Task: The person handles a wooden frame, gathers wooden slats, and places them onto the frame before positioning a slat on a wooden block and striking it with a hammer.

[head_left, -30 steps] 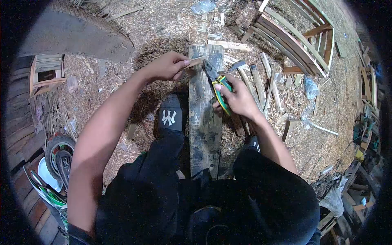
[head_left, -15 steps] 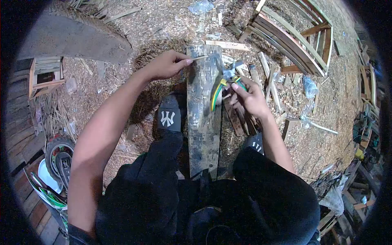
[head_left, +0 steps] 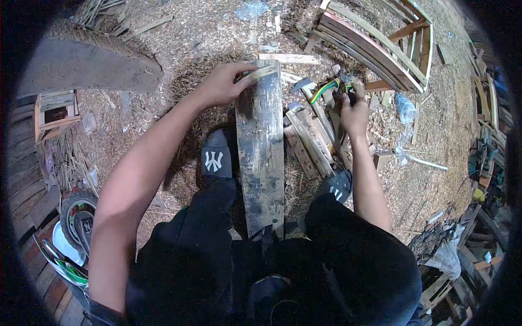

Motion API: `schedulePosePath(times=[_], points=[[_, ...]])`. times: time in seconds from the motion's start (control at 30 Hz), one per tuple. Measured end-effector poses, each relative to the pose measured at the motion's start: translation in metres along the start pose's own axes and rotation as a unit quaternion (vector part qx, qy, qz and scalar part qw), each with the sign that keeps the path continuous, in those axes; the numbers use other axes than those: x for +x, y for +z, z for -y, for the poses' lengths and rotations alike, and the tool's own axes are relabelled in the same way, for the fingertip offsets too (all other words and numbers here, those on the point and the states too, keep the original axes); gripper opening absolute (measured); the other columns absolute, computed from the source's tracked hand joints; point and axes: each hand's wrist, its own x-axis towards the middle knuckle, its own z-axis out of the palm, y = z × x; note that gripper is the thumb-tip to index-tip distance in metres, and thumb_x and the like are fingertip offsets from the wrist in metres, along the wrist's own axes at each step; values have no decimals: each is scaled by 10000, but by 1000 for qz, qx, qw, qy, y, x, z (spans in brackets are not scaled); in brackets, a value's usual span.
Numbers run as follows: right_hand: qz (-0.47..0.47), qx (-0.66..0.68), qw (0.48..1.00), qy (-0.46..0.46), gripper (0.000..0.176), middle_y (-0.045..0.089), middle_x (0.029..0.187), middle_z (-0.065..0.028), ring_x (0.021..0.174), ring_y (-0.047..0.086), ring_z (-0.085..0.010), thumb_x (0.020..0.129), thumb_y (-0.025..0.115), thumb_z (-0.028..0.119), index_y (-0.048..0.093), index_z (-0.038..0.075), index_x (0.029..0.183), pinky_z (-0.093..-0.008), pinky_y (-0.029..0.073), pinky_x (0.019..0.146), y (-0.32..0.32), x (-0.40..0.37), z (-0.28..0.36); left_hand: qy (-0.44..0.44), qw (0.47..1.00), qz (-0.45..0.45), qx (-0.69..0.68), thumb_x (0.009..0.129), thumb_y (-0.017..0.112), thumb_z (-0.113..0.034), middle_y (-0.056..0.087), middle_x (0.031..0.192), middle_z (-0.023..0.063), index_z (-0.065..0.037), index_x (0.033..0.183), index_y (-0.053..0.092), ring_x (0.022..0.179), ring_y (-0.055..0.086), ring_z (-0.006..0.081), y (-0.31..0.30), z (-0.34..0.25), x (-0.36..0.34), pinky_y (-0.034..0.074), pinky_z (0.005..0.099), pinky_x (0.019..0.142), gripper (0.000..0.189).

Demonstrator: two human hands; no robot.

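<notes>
Over the far end of a worn wooden plank (head_left: 261,146), my left hand (head_left: 225,84) pinches a short, thin strip of wood (head_left: 265,73). Off the plank's right side is my right hand (head_left: 354,113), its fingers curled around pliers with green and yellow handles (head_left: 325,90). The pliers are above scattered wood pieces, one handle pointing left; the far fingers are partly hidden. A metal tool head (head_left: 301,84) lies between the plank and the pliers. Several loose wood slats (head_left: 312,138) lie beneath and in front of my right hand.
A slatted wooden frame (head_left: 375,46) stands at the far right, with a plastic bottle (head_left: 405,108) near it. My shoes (head_left: 216,155) flank the plank. At left are a small wooden crate (head_left: 57,116) and a wheel (head_left: 78,217). Wood chips (head_left: 136,136) cover the ground.
My right hand has moved the pliers away from the plank, to the right, over the wood pieces. My left hand keeps the wood strip at the plank's far end, and the view has shifted slightly.
</notes>
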Motion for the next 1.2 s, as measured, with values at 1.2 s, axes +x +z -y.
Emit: schedulePosePath(times=[1.2], points=[[161,-5,842,-515,380,677,1112,-149,1030,674,-337,751,713,222,660,17,1066,-416,562,872,10,-20,106,28,974,194,-109,889,758,-302,756,1082,151,-172,1234,723,944,723,224,-9,-36,0,533,388,910,370]])
